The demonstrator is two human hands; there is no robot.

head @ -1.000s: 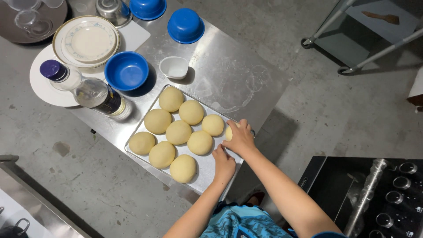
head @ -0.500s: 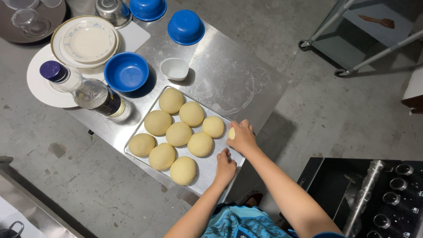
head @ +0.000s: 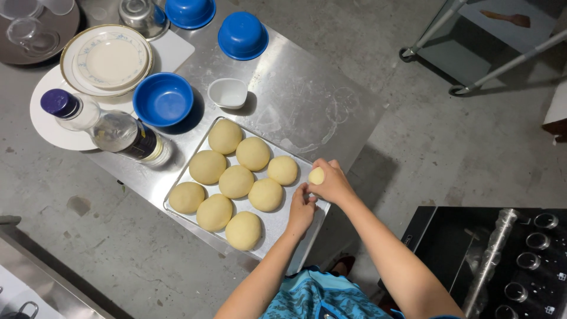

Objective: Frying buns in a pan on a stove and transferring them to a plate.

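Note:
A metal baking tray (head: 277,227) lies on a steel table (head: 295,94) and carries several round pale dough balls (head: 236,180). My right hand (head: 333,183) grips a small dough ball (head: 316,175) just above the tray's near right corner. My left hand (head: 301,210) hovers right beside it over the tray's right edge, fingers curled toward the same ball and touching the right hand.
On the table stand a blue bowl (head: 163,98), a small white dish (head: 228,93), two upturned blue bowls (head: 243,34), stacked plates (head: 106,59) and a lying bottle (head: 106,127). A black stove (head: 508,266) sits at the lower right, a trolley frame (head: 472,65) beyond.
Both hands have lifted slightly and drawn together around the small dough ball at the tray's right edge. The dough balls on the tray have not moved.

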